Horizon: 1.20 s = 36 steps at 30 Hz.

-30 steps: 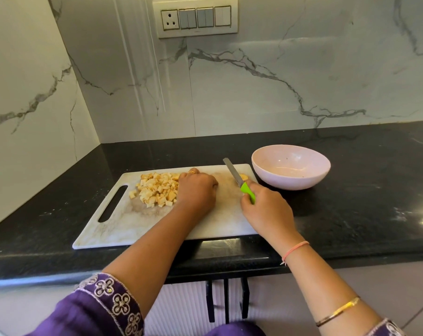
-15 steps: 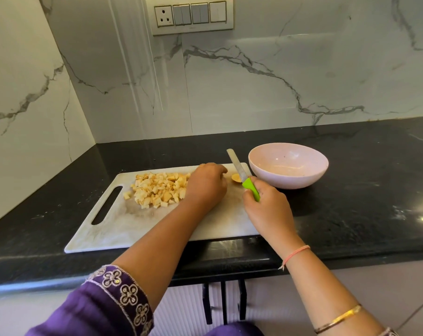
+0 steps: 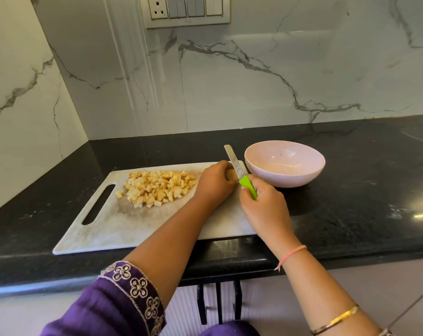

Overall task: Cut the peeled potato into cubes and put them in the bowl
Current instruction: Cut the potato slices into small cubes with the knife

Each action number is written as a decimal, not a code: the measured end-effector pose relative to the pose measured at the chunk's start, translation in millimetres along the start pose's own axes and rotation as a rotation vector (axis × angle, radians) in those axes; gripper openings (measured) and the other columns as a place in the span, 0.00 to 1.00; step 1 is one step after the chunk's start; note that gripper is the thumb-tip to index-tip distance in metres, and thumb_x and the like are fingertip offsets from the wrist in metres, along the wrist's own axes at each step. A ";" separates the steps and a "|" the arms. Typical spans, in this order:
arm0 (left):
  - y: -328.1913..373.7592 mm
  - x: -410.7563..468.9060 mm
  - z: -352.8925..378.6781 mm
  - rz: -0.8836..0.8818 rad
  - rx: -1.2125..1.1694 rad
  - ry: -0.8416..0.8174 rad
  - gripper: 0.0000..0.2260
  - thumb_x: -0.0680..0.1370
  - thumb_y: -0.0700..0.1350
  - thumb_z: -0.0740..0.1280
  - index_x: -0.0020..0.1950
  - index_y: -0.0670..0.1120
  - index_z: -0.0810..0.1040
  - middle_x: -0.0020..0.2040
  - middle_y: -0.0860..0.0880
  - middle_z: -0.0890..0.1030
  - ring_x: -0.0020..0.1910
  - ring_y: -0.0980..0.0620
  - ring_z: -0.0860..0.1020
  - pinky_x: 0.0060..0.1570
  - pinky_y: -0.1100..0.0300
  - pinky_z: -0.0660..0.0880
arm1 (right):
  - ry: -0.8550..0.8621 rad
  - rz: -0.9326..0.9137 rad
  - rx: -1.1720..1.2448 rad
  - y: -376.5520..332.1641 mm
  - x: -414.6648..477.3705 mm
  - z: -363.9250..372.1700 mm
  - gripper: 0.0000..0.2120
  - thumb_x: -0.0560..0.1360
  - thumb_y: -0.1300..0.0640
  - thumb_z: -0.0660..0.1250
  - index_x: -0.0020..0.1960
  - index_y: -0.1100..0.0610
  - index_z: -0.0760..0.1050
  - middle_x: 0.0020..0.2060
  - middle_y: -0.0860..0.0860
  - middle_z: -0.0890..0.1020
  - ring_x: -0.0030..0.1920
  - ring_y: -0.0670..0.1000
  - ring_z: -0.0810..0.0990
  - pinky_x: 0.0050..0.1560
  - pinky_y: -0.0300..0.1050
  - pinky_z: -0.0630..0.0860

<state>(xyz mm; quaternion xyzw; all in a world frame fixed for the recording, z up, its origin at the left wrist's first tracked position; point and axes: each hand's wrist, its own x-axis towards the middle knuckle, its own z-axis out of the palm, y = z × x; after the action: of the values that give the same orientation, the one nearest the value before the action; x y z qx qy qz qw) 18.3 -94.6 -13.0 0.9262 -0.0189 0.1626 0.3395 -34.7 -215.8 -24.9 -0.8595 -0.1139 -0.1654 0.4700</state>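
A heap of several potato cubes (image 3: 157,187) lies on the white cutting board (image 3: 113,226). At the board's far right corner my left hand (image 3: 214,184) holds a small remaining potato piece (image 3: 230,175), mostly hidden under its fingers. My right hand (image 3: 263,209) grips the green handle of a knife (image 3: 240,174); its blade lies against the potato piece, tip pointing away from me. A pale pink bowl (image 3: 285,163) stands just right of the board and holds no cubes.
The board lies on a black stone counter (image 3: 363,190) whose front edge runs below my wrists. Marble walls close the back and left side. A switch panel (image 3: 186,10) sits high on the back wall.
My left hand moved right from beside the cube heap to the potato piece at the board's far right corner. The knife shifted right with it and now lies against that piece.
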 end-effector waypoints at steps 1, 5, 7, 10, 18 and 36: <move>-2.0 0.2 0.5 -0.006 -0.033 0.013 0.08 0.75 0.41 0.67 0.54 0.45 0.76 0.49 0.47 0.81 0.47 0.47 0.78 0.46 0.57 0.75 | 0.000 0.001 0.003 -0.4 0.2 0.5 0.08 0.78 0.57 0.59 0.50 0.53 0.77 0.33 0.48 0.77 0.37 0.54 0.76 0.35 0.47 0.72; -7.0 -1.7 0.1 -0.039 -0.135 0.052 0.07 0.77 0.39 0.66 0.55 0.44 0.75 0.48 0.51 0.78 0.41 0.56 0.76 0.42 0.64 0.74 | 0.002 0.006 0.013 0.0 -1.8 3.0 0.08 0.78 0.57 0.59 0.52 0.53 0.77 0.32 0.48 0.77 0.36 0.53 0.76 0.35 0.47 0.71; -9.1 -2.7 -0.3 -0.056 -0.167 0.072 0.05 0.78 0.39 0.65 0.53 0.46 0.74 0.48 0.52 0.77 0.40 0.57 0.77 0.39 0.68 0.72 | 0.004 0.009 0.014 0.0 -2.2 2.9 0.08 0.78 0.57 0.59 0.52 0.53 0.77 0.32 0.50 0.78 0.35 0.53 0.76 0.35 0.51 0.73; -11.4 -3.4 -1.5 -0.069 -0.197 0.090 0.05 0.78 0.39 0.65 0.51 0.48 0.71 0.49 0.49 0.78 0.46 0.52 0.77 0.42 0.65 0.72 | 0.013 0.006 0.017 -0.5 -2.0 1.9 0.08 0.78 0.57 0.59 0.52 0.53 0.77 0.33 0.51 0.78 0.35 0.55 0.76 0.37 0.55 0.75; -19.5 -10.5 -12.2 -0.084 -0.104 0.144 0.10 0.80 0.40 0.61 0.60 0.44 0.77 0.58 0.48 0.78 0.55 0.51 0.76 0.50 0.63 0.69 | -0.004 -0.017 -0.024 -2.1 -3.4 1.4 0.08 0.78 0.56 0.59 0.52 0.51 0.76 0.31 0.50 0.77 0.33 0.52 0.76 0.33 0.51 0.73; -25.4 -30.2 -21.3 -0.041 0.135 0.088 0.24 0.76 0.41 0.62 0.72 0.44 0.67 0.62 0.46 0.77 0.60 0.49 0.74 0.58 0.58 0.71 | -0.289 0.025 -0.468 -33.9 -0.9 -8.3 0.10 0.78 0.52 0.57 0.49 0.53 0.75 0.39 0.52 0.76 0.41 0.55 0.75 0.38 0.45 0.70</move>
<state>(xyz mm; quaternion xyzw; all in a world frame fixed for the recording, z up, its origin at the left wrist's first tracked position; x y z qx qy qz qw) -12.7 -63.9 -23.0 0.9392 0.0260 0.1972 0.2800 -48.9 -204.9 5.1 -0.9608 -0.1281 -0.0570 0.2392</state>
